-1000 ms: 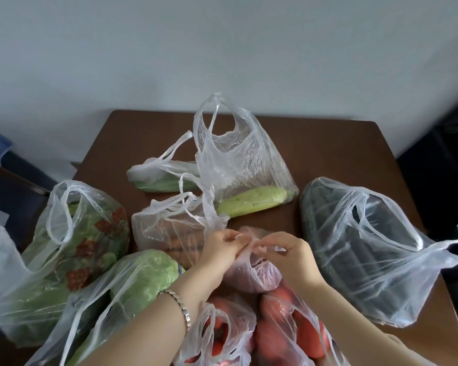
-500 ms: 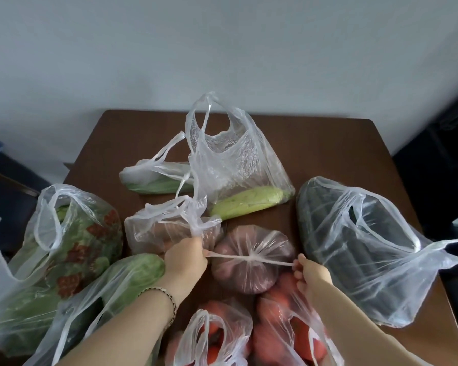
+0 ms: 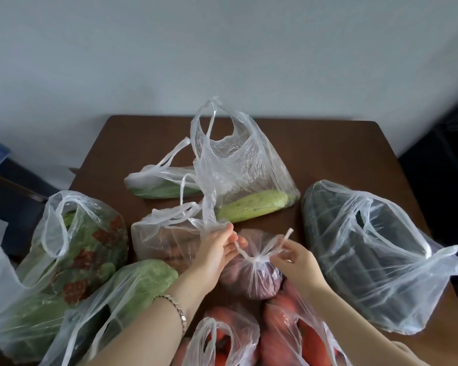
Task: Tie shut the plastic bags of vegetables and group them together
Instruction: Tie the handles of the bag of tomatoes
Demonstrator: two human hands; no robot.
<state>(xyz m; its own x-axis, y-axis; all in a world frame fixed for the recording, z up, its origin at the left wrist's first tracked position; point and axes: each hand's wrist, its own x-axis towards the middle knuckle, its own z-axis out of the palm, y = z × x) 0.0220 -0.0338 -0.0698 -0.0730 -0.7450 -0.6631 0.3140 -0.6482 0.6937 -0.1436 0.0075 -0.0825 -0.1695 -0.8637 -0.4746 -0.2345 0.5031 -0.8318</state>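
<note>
Both hands pinch the twisted handles of the onion bag (image 3: 251, 276): left hand (image 3: 217, 249) closed on the left strand, right hand (image 3: 294, 256) closed on the right strand, a knot between them. Nearest the camera lie the tomato bags (image 3: 249, 339), touching the onion bag. Left sits a cabbage bag (image 3: 132, 286); right, a bag of dark cucumbers (image 3: 368, 254). Farther back on the brown table (image 3: 328, 154), an open bag with a pale green squash (image 3: 251, 204) stands upright.
</note>
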